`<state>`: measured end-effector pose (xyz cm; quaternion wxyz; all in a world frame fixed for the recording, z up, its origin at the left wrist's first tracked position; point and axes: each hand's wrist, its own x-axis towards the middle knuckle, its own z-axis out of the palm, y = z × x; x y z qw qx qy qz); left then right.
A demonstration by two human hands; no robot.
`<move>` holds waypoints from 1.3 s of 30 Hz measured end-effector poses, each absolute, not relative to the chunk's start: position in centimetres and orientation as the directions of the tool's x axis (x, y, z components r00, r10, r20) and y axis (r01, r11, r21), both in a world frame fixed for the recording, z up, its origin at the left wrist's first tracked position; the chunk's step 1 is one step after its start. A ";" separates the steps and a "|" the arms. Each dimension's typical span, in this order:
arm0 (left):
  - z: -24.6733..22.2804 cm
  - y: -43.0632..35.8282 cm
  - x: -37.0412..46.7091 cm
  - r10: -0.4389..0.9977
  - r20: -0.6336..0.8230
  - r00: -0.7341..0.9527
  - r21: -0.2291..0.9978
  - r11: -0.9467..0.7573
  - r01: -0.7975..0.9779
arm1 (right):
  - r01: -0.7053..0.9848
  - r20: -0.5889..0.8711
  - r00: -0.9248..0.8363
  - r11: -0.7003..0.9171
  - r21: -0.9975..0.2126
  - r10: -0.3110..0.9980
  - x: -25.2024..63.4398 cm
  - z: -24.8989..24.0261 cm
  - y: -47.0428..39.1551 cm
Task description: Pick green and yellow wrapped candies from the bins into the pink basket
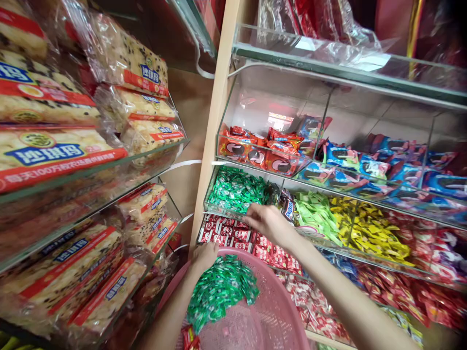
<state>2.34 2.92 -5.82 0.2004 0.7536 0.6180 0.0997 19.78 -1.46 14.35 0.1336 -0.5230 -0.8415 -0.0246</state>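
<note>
My left hand (205,256) is closed on the far left rim of a pink plastic basket (279,296). Inside the basket lie a heap of green-wrapped candies (222,287) and a red packet (190,338). Above the far side of the basket, my right hand (268,222) has its fingers curled together at the front glass edge of a shelf bin. What those fingers hold, if anything, is hidden. Green candies of the same look (237,187) fill the bin just behind that hand. Red-and-white packets (226,231) lie in the bin right below it.
Glass-fronted bins to the right hold Snickers bars (289,209), light green candies (317,214) and yellow ones (372,231). Red and blue packets (337,158) sit one shelf up. Bagged pastries (65,146) crowd the left shelves. A wooden post (211,126) divides the two units.
</note>
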 end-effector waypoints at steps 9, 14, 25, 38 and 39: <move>-5.3 2.8 2.4 0.972 -0.116 0.205 0.415 -0.140 0.899 | 0.815 -0.216 -0.151 0.245 0.525 0.965 19.4 15.7 5.2; -5.0 2.7 2.4 0.975 -0.128 0.184 0.423 -0.115 0.899 | 0.809 -0.214 -0.182 0.270 0.522 0.960 19.6 14.9 5.4; -5.2 2.6 2.3 0.977 -0.124 0.173 0.431 -0.104 0.896 | 0.837 -0.098 -0.266 0.280 0.470 0.959 20.1 15.4 5.4; -5.8 3.0 2.4 0.975 -0.089 0.204 0.418 -0.149 0.896 | 0.892 -0.078 -0.313 0.321 0.318 0.947 20.6 16.6 6.1; -5.8 2.9 2.4 0.975 -0.095 0.201 0.416 -0.145 0.898 | 0.896 -0.079 -0.314 0.323 0.305 0.946 20.5 16.7 6.2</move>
